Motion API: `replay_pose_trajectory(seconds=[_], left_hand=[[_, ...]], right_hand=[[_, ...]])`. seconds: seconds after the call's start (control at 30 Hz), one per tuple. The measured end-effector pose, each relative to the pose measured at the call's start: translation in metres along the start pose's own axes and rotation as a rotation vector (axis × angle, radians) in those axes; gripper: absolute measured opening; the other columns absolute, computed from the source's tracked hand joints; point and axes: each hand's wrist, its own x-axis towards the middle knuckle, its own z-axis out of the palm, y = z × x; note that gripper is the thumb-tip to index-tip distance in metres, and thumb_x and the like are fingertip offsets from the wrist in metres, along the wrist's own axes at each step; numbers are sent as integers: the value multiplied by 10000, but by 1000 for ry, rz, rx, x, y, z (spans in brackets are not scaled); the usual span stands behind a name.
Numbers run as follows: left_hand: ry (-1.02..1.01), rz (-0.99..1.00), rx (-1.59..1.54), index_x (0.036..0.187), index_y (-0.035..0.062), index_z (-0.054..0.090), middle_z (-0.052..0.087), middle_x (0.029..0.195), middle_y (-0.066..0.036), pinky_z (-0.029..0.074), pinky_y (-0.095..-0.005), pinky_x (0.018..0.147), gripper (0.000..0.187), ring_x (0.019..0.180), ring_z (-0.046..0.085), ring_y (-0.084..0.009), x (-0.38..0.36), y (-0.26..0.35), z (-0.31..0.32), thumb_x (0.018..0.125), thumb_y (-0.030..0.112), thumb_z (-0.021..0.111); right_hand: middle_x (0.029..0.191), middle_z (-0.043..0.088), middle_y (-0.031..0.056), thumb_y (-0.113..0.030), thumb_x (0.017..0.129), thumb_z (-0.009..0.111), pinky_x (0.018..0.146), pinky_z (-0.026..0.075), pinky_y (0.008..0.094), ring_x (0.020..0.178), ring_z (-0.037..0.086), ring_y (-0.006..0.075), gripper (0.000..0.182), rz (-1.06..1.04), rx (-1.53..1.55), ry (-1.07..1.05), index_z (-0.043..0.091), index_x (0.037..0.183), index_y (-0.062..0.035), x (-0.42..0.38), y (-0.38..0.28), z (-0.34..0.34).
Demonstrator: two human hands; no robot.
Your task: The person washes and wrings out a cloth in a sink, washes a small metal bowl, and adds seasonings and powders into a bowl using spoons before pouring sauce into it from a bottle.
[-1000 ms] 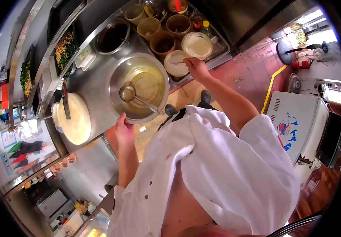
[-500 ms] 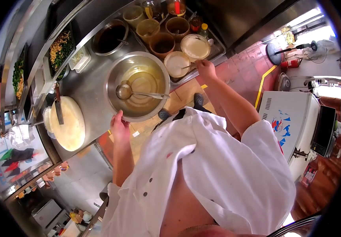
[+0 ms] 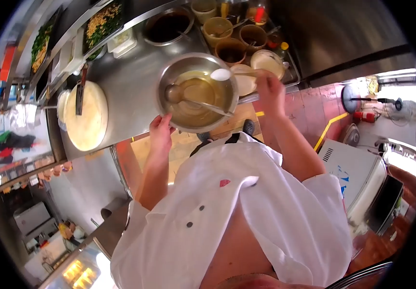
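My left hand (image 3: 161,132) grips the near-left rim of a wide metal mixing bowl (image 3: 166,72). Yellowish clear liquid lies in the bowl. A metal ladle (image 3: 173,93) rests in it, its handle leaning on the right side of the rim. Slightly blurred, my right hand (image 3: 270,92) is closed around the handle of a spoon (image 3: 221,74) heaped with something white. The spoon's head is over the right part of the bowl. Below and behind the spoon stand two round containers of white contents, a nearer one (image 3: 244,83) and a farther one (image 3: 268,62).
Sauce tubs (image 3: 230,51) and bottles share a metal tray at the back right. A pot of dark sauce (image 3: 168,28) stands behind the bowl. Leftward, a cleaver (image 3: 80,91) lies on a round cutting board (image 3: 92,118). Trays of chopped greens (image 3: 103,28) sit above the counter.
My right hand has lifted the spoon out of the nearer white container and brought it, loaded, over the bowl. The view has shifted; my left hand still holds the rim.
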Motion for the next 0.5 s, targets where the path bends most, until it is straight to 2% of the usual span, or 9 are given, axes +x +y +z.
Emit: replay_pose_trajectory(seconds=[0.07, 0.13, 0.17, 0.27, 0.37, 0.47, 0.5], left_hand=[[-77, 0, -64, 1016, 28, 640, 686, 950, -49, 528, -308, 735, 189, 834, 647, -154, 2, -2, 6, 928, 196, 647], [-136, -10, -132, 1020, 30, 644, 687, 947, -42, 524, -310, 731, 195, 832, 647, -153, 0, -3, 9, 926, 200, 651], [-161, -30, -96, 1112, -19, 593, 665, 1029, -100, 547, -362, 828, 272, 948, 660, -223, 5, -6, 7, 936, 187, 622], [-165, -21, -90, 1089, -3, 602, 669, 1051, -89, 544, -350, 829, 258, 932, 654, -203, 10, -16, 0, 932, 200, 626], [-63, -25, -84, 970, 56, 653, 680, 926, -21, 499, -294, 707, 161, 825, 617, -136, -1, -10, 5, 911, 206, 660], [-16, -16, -82, 946, 71, 647, 678, 925, -10, 501, -299, 708, 146, 851, 618, -131, 3, -17, -3, 905, 210, 663], [-10, -12, -91, 944, 72, 646, 678, 927, -9, 502, -300, 710, 143, 853, 620, -130, 4, -16, -4, 905, 209, 663]], right_hand=[[849, 676, 113, -121, 961, 606, 666, 501, 309, 742, 641, 202, 161, -301, -131, -176, 692, 1020, 2, -16, -22, 26], [900, 683, 136, -105, 950, 610, 705, 519, 333, 812, 667, 248, 148, -428, -213, -251, 686, 1035, -10, -18, -17, 28], [926, 687, 147, -96, 944, 612, 724, 529, 345, 847, 680, 270, 145, -497, -255, -283, 683, 1042, -17, -15, -15, 27], [931, 682, 155, -91, 940, 609, 727, 530, 357, 851, 675, 297, 154, -232, -168, -108, 673, 1061, -22, -14, -4, -2], [927, 672, 170, -90, 941, 603, 731, 526, 373, 839, 663, 322, 157, -305, -355, 103, 667, 1070, -29, 3, 5, -28], [920, 666, 179, -102, 943, 603, 720, 520, 390, 824, 652, 345, 142, -404, -497, 121, 671, 1048, -34, 22, 71, -28], [922, 664, 184, -126, 953, 592, 726, 517, 413, 822, 639, 373, 140, -314, -459, 62, 672, 1029, -39, 23, 81, -24]])
